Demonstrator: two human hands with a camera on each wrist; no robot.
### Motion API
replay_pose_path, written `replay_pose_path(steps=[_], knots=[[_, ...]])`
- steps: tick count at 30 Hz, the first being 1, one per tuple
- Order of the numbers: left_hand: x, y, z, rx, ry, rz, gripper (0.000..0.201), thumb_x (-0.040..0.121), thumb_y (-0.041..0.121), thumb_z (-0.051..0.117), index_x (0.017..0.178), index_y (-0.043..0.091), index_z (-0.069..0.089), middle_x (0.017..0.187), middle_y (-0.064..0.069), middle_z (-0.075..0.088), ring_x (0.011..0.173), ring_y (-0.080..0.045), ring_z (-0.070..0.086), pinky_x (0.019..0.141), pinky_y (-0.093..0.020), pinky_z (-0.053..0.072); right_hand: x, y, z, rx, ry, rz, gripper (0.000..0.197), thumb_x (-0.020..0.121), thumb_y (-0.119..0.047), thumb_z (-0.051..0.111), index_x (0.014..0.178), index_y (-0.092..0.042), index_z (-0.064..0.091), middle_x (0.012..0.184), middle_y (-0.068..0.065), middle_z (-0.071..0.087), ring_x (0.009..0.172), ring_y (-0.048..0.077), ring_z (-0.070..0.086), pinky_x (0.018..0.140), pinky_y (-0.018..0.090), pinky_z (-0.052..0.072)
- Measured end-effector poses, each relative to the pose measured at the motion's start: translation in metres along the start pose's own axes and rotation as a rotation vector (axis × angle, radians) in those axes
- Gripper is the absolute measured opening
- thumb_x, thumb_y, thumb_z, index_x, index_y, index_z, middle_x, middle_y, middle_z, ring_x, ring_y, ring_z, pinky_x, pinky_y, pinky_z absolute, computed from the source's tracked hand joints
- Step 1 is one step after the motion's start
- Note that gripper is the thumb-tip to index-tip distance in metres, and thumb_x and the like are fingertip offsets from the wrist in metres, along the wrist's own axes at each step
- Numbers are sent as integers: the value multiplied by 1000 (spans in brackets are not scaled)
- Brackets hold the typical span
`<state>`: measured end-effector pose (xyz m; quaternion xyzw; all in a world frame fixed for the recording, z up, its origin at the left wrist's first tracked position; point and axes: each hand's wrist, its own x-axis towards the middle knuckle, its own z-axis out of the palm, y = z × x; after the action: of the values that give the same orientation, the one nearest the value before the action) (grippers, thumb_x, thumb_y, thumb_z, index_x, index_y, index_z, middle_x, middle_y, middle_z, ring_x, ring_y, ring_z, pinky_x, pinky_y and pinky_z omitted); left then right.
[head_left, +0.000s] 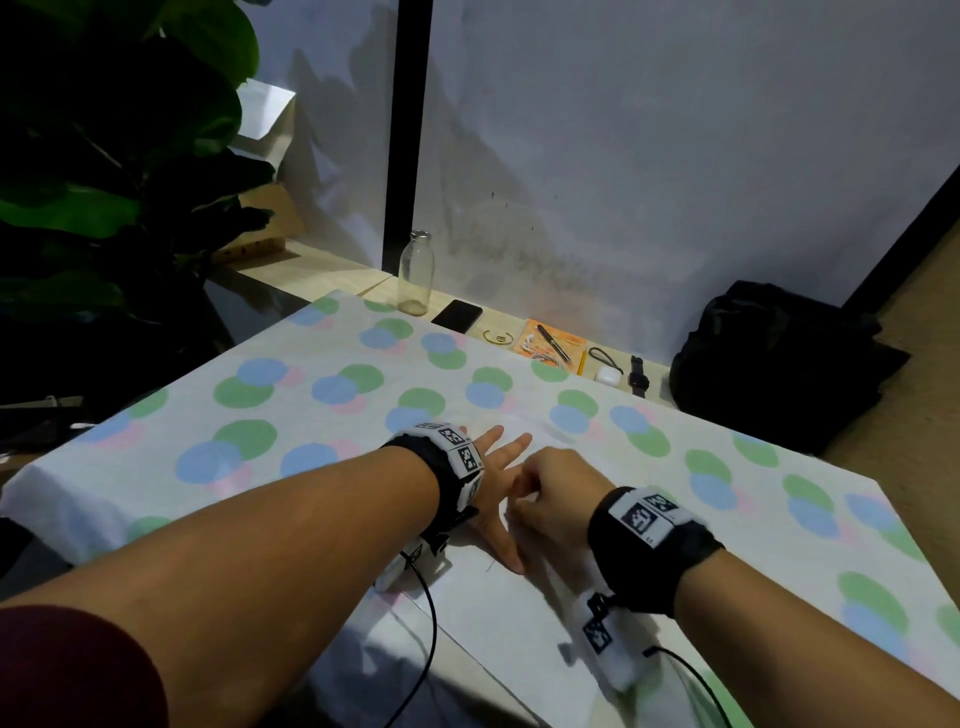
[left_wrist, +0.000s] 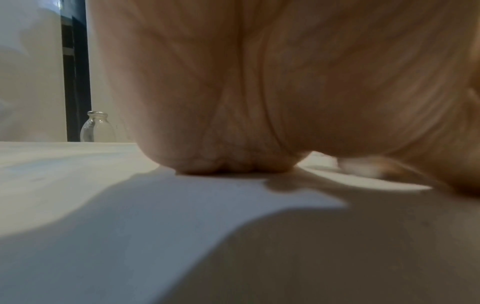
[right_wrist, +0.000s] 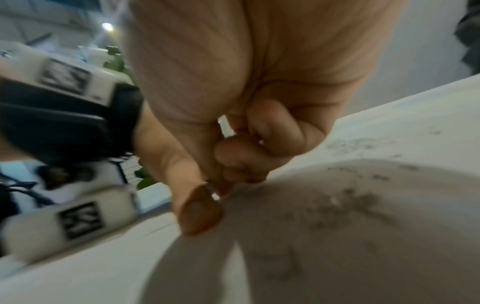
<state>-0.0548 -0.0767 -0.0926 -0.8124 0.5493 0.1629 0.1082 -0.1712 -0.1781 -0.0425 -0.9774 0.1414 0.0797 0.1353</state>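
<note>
Maroon sleeve (head_left: 67, 670) cuts off at the frame's corner. The left hand (head_left: 496, 499) lies flat, fingers spread, pressing the white sheet (head_left: 498, 613) on the tabletop (head_left: 311, 415). The right hand (head_left: 556, 499) curls, pinching a small object (right_wrist: 215, 194) just above the sheet, mostly hidden and too blurred to name.

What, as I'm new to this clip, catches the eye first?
On the pastel-dotted cloth, the left hand lies flat on a white sheet while the right hand pinches something small over it. At the far edge, a clear glass bottle stands by the wall.
</note>
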Motion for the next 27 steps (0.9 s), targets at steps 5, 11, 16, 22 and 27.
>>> replay_pose_path(steps=[5, 11, 16, 22, 27], knots=[[0, -1, -2, -14, -23, -7, 144, 44, 105, 47, 151, 44, -29, 163, 12, -33, 153, -29, -25, 118, -70, -2, -17, 15, -13, -90, -126, -35, 22, 81, -36, 73, 88, -16, 73, 86, -6, 66, 80, 15, 62, 66, 25, 49], [-1, -1, 0, -22, -13, -4, 145, 35, 108, 40, 148, 49, -29, 163, 13, -32, 153, -29, -23, 117, -71, 0, 6, 15, -8, -8, 89, 72, 18, 85, -30, 69, 84, -12, 68, 91, 4, 69, 84, 20, 65, 67, 27, 48], [-1, 0, -1, -20, -29, -9, 145, 36, 107, 40, 150, 47, -29, 161, 15, -34, 153, -28, -25, 118, -70, -1, -33, 14, -4, -31, -93, -40, 19, 81, -36, 73, 83, -18, 68, 86, -4, 68, 77, 14, 62, 67, 27, 51], [-5, 0, -5, -20, -56, -6, 146, 38, 109, 42, 150, 47, -30, 160, 15, -37, 152, -28, -26, 118, -71, 0, -42, 41, -20, 431, -43, 132, 33, 95, -29, 62, 80, 0, 66, 62, 6, 71, 50, 19, 59, 44, 22, 41], [-8, 1, -8, -20, -72, -6, 153, 25, 112, 33, 150, 48, -29, 159, 17, -38, 152, -26, -28, 118, -70, -2, -63, 45, -2, 995, 51, 437, 33, 93, -5, 48, 62, -12, 43, 60, 14, 59, 45, 18, 37, 48, 24, 25]])
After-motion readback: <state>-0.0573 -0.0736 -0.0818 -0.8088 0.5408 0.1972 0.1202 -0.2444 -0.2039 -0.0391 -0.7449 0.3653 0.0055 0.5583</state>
